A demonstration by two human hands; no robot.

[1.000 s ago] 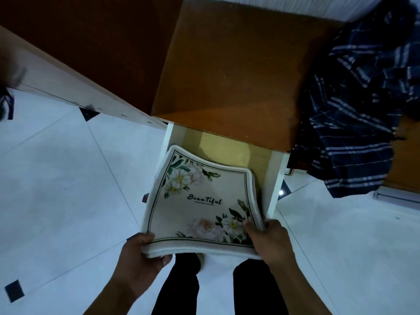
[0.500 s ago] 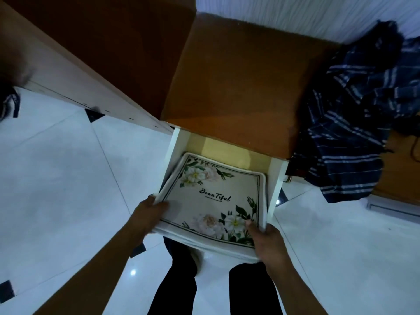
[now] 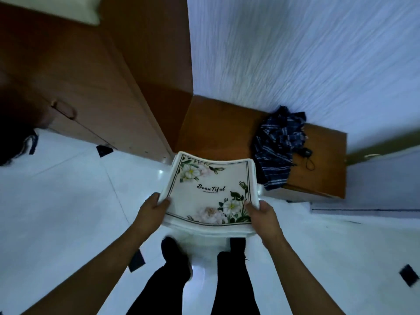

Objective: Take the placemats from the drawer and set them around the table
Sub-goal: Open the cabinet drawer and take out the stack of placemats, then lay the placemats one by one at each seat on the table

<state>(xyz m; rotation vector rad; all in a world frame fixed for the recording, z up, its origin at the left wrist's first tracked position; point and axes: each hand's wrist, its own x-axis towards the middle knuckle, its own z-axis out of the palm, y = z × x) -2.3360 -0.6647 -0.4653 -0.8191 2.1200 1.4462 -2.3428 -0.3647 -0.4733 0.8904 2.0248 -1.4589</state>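
Head view: hands, left [image 3: 151,212] and right [image 3: 264,215], grip placemats [image 3: 211,189] by side edges over floor [image 3: 56,212].

Reaching forward with both bare forearms, gripping the placemats [image 3: 209,201] by opposite side edges with left hand [image 3: 151,211] and right hand [image 3: 263,214], thumbs pressed on top.

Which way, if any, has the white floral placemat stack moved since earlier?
Yes. The white floral placemat stack rose out of the drawer, clear of the low brown wooden cabinet; left hand and right hand grip its sides.
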